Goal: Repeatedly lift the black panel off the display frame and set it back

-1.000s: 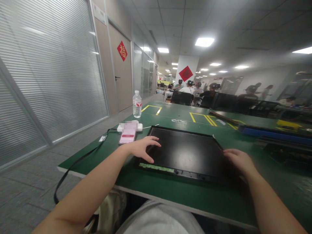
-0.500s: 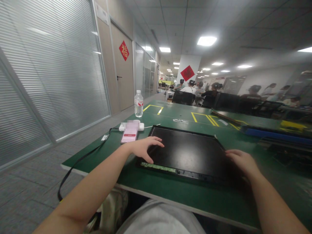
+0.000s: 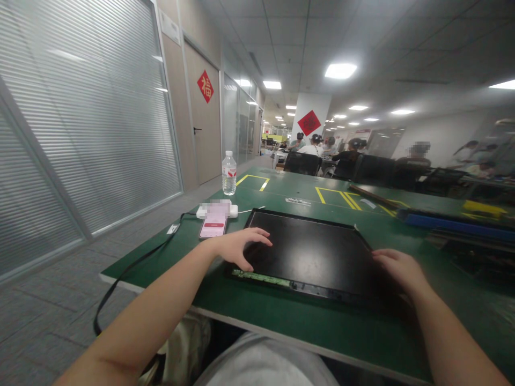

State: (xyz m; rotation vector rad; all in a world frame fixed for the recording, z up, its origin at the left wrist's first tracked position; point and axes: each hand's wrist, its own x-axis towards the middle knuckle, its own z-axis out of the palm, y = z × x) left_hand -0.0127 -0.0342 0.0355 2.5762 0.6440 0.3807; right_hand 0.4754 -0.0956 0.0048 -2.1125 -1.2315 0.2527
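Note:
A flat black display panel lies face down on the green table, with a green circuit strip along its near edge. My left hand rests on the panel's left near corner, fingers spread and open. At the panel's right edge sits my right hand, fingers laid flat over the side; it holds nothing that I can see.
A phone with a pink screen and a white charger lie left of the panel, a black cable trailing off the table. A water bottle stands farther back. Blue and yellow items lie at right. Seated people are far behind.
Both hands stay on the panel; the left fingers have shifted slightly. The view has drifted a little.

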